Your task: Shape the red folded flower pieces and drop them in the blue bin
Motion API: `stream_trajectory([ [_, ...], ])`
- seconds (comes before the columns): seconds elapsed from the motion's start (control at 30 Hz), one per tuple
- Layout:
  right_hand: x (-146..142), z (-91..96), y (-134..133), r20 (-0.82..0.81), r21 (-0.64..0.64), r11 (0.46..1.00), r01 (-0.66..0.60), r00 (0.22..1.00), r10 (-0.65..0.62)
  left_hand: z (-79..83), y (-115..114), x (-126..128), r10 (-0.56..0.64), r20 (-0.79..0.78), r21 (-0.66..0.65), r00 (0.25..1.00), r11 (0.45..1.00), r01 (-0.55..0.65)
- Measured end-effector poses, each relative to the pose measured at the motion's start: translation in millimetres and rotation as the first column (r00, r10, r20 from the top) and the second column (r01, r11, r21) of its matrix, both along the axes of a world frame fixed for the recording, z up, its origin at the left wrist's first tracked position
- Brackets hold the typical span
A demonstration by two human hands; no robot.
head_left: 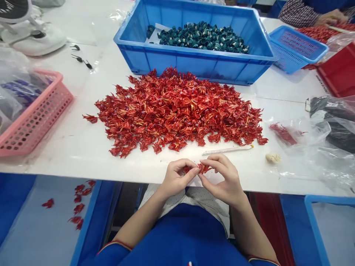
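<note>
At the near edge of the white table, my left hand (179,176) and my right hand (226,179) meet over a small red flower-like piece (203,168). My right thumb and fingers pinch it from the right. My left thumb and forefinger are pressed together at its left side, with a bit of red showing between the fingers. Just beyond my hands spreads a large pile of similar red pieces (177,111), with pointed, petal-like edges. A thin whitish stick with a yellow tip (229,150) lies between the pile and my right hand.
Behind the pile stands a blue crate (194,61) holding dark green pieces. A pink basket (39,114) is at left; plastic bags (313,135) and a pale lump (273,158) lie right. Below left, a blue bin (91,218) contains several red pieces. A co-worker's hand (332,17) is far right.
</note>
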State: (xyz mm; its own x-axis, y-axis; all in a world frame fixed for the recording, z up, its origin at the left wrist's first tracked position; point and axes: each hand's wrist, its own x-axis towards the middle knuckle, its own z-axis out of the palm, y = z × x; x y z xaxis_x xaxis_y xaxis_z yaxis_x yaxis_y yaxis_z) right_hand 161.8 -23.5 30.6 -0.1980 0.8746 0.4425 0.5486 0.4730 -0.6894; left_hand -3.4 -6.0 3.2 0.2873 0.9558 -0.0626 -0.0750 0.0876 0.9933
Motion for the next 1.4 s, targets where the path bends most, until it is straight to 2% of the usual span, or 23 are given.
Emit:
stream_trajectory([
  [0.1,-2.1,-2.9,-1.4,-0.073,-0.046,0.998,0.032,0.997,-0.035,-0.4,-0.4,-0.9,0.015,0.012,-0.025,1.0,1.0,-0.015],
  [0.27,-0.7,-4.4,-6.9,-0.3,-0.231,0.959,0.166,0.925,-0.233,0.7,0.1,-0.6,0.044,0.014,-0.052,0.999,0.998,-0.043],
  [0.37,-3.3,-3.6,-8.1,-0.317,-0.312,0.939,0.145,0.916,-0.247,0.4,0.0,-0.1,0.045,0.02,-0.049,0.999,0.998,-0.044],
  [0.63,-24.0,-14.1,-12.4,-0.466,-0.303,0.926,0.226,0.812,-0.351,-5.0,-3.0,2.7,0.088,-0.003,0.019,0.996,0.996,-0.088],
  [0.77,-24.2,-16.4,-12.9,-0.479,-0.277,0.94,0.198,0.82,-0.313,-6.2,-3.5,4.1,0.109,-0.046,0.125,0.993,0.987,-0.102],
  [0.97,-18.4,-25.8,-17.9,-0.446,-0.235,0.946,0.222,0.84,-0.309,-5.8,-5.1,5.8,0.194,-0.083,0.364,0.978,0.919,-0.151],
  [1.23,-16.2,-27.4,-20.9,-0.457,-0.173,0.971,0.167,0.859,-0.229,-6.1,-6.5,6.6,0.214,-0.097,0.502,0.972,0.854,-0.138],
  [1.4,-18.4,-25.5,-19.3,-0.543,-0.223,0.962,0.158,0.799,-0.257,-8.1,-6.1,6.6,0.232,-0.11,0.63,0.966,0.768,-0.113],
])
